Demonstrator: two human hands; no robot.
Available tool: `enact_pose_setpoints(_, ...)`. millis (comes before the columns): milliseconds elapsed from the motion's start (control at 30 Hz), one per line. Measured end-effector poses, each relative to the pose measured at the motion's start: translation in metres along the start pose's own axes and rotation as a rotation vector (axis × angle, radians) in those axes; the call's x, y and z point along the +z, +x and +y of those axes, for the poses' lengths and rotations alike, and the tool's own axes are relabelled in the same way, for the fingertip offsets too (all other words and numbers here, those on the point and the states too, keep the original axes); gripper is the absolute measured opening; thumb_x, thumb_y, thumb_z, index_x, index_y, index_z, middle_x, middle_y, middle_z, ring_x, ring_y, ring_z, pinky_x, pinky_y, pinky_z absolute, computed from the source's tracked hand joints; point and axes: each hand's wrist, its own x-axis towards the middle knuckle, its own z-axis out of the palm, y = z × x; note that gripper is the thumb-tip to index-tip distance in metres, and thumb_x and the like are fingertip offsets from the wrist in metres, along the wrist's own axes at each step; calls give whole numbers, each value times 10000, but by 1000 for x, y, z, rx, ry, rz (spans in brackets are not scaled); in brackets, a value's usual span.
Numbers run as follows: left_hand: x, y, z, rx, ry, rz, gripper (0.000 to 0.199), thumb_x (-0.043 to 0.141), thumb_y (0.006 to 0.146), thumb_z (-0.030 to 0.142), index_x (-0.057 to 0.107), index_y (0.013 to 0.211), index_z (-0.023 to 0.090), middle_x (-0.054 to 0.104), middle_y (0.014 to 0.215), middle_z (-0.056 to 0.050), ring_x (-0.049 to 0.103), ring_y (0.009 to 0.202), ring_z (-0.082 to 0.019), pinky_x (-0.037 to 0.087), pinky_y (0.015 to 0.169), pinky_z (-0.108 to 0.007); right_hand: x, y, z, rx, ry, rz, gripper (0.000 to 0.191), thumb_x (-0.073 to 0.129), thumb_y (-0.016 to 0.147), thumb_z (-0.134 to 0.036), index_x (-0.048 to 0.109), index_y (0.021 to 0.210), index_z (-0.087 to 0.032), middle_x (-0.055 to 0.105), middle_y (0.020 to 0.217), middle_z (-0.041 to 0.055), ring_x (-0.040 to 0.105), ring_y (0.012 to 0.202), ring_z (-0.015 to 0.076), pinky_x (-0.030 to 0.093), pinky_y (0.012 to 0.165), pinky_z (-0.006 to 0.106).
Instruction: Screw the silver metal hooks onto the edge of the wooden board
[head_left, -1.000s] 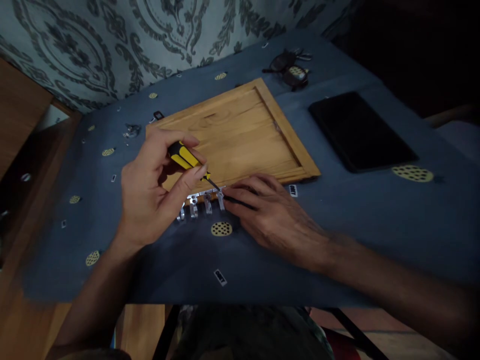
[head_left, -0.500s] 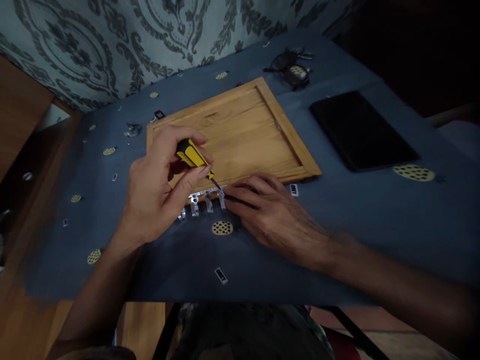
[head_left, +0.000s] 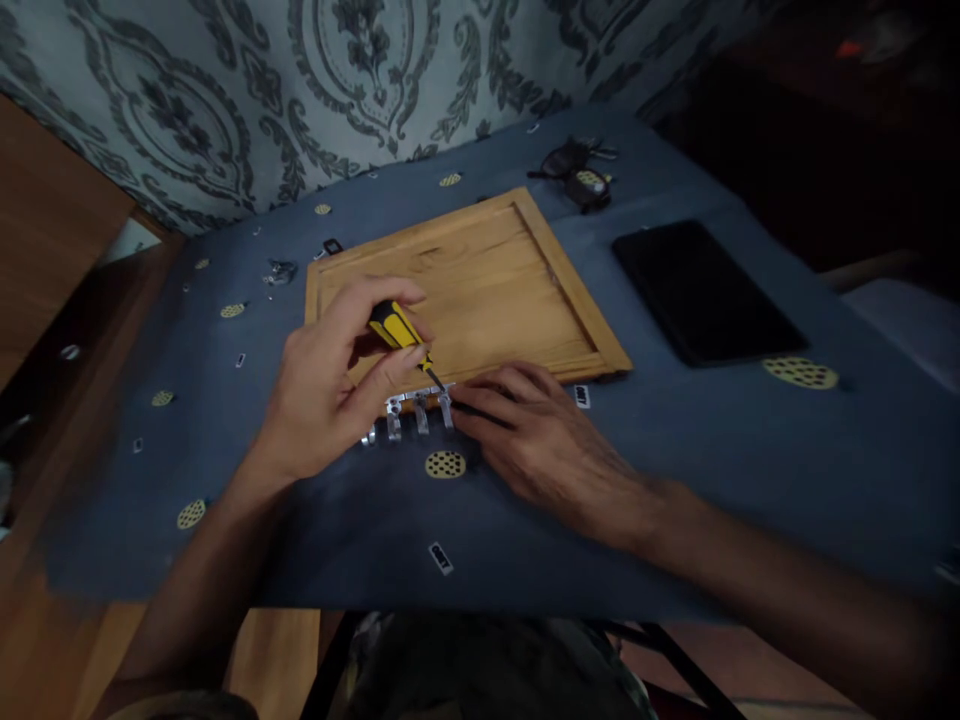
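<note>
Screwdriver point(head_left: 397, 326) in the left hand point(head_left: 337, 385), above the near edge of the board point(head_left: 499, 290), which lies flat near the middle of the tabletop point(head_left: 525, 570). The left hand pinches the yellow-and-black handle between thumb and fingertips, the palm off it, probably so that the handle can be rolled with the fingers alone.

The right hand point(head_left: 536, 440) comes in from the tabletop's right side, its fingers bent and close together over the board's near edge. Its fingertips are at the rightmost of the visible metal hooks point(head_left: 421, 412), perhaps to steady that one under the tip. Whether they pinch anything I cannot tell; a dark strip shows between them, shadow or object. The hooks sit in a row along the board's near edge and jut out past it, so the board seems to serve as their backing.

The screwdriver is tilted, not upright: its long axis slants from the handle, higher and over the board, down to the tip at the rightmost hook. It points down, toward the tabletop's near edge and somewhat to the right. The board's near edge runs roughly along the tabletop's near edge, its right end a little farther back.
</note>
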Motion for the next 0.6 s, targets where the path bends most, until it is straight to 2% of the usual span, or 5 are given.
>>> enact_pose_setpoints(133,-4,-1,0,54,-6,224,240,697,925,276,618,1151,262,698,1015,-10,725,939,-162,633,834,-310,-1,0,0,5,7,-30,265,577,908,-80,731,1096,-187,766,1182,89,620,1091,258,470,994,465)
enact_pose_setpoints(233,-4,0,1,-9,-29,284,205,722,911,308,626,1088,271,694,983,-3,716,942,-164,632,825,-317,-1,0,1,15,14,-49,268,573,914,-83,730,1101,-191,766,1188,82,619,1100,257,467,1002,469)
enact_pose_setpoints(333,0,3,-7,-50,-104,318,247,776,864,369,607,998,249,690,929,1,694,848,-148,617,761,-304,-1,0,0,9,16,-34,288,556,913,-67,731,1113,-180,768,1182,90,622,1098,263,475,989,476)
enact_pose_setpoints(433,2,7,-24,-111,-196,305,312,827,799,403,600,924,228,667,904,5,676,793,-134,591,722,-286,0,0,0,8,4,-30,287,557,904,-55,738,1080,-192,771,1171,87,628,1095,264,479,981,474)
enact_pose_setpoints(600,-14,12,-64,-222,-138,92,321,870,703,392,634,821,209,646,787,-1,617,683,-135,504,588,-253,0,0,-1,12,6,-26,282,552,903,-48,730,1060,-201,771,1166,71,630,1101,252,483,978,458)
